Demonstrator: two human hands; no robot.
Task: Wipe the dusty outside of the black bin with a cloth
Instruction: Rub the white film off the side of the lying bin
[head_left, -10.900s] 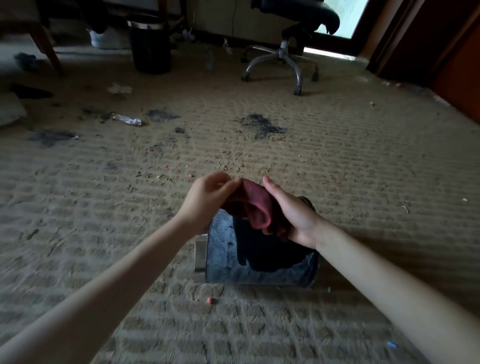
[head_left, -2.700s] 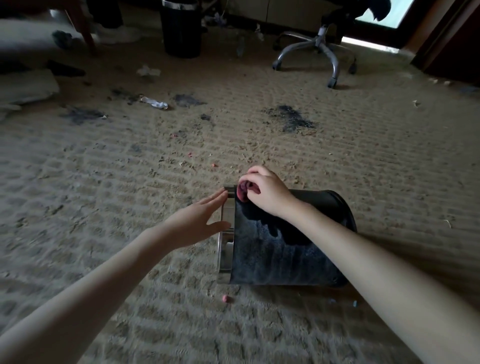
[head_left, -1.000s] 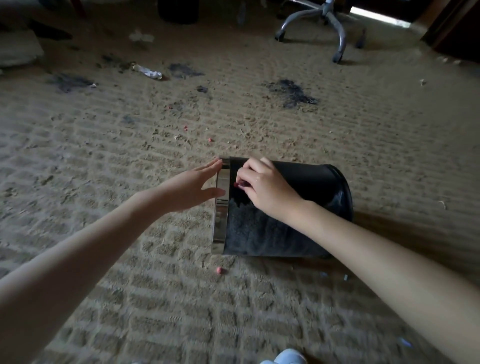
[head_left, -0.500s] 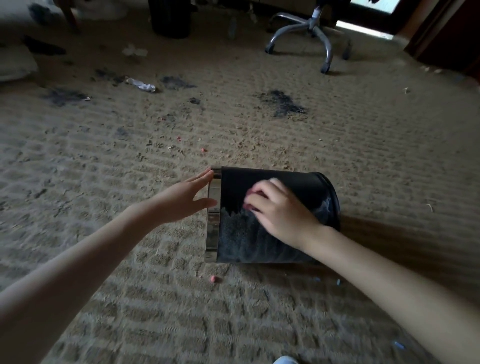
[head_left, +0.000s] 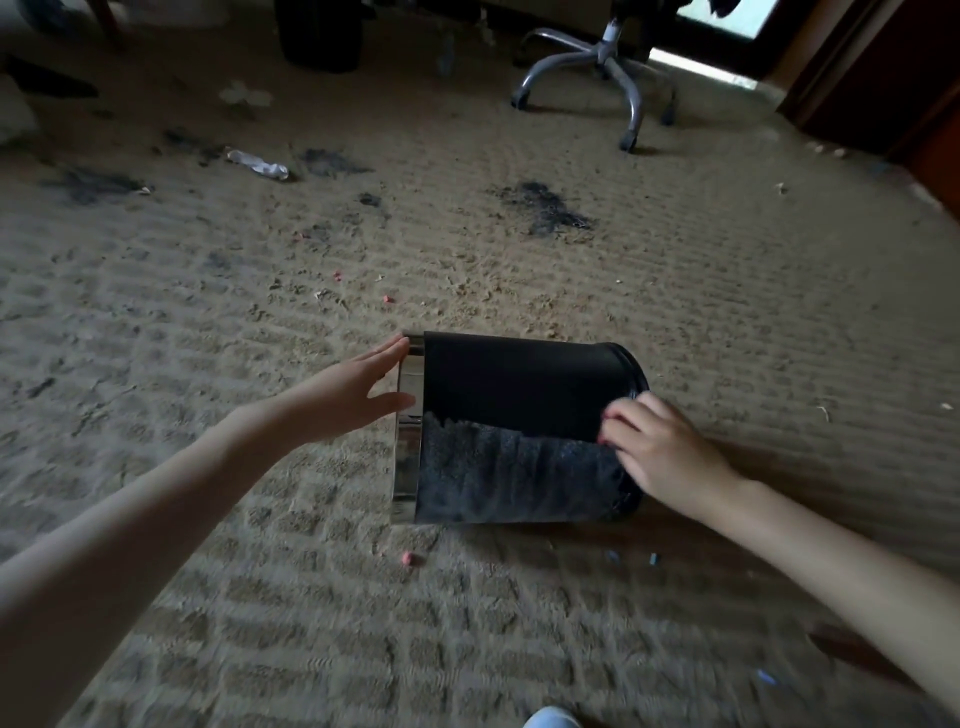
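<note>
Several dark stains (head_left: 545, 208) beyond black bin (head_left: 519, 379)

I'm seeing the black bin (head_left: 519, 384) showing grey dust below, chrome rim (head_left: 408, 447), on ribbed beige carpet (head_left: 675, 286).

head-worn view, angled down, close over carpet (head_left: 675, 312)

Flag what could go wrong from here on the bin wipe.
1. The bin lies on its side, steadied only by the flat left hand at its chrome rim; pressure from the right hand and its cloth could roll it.
2. The dusty band sits low, near the dirty carpet; rolling may re-soil wiped surface.
</note>
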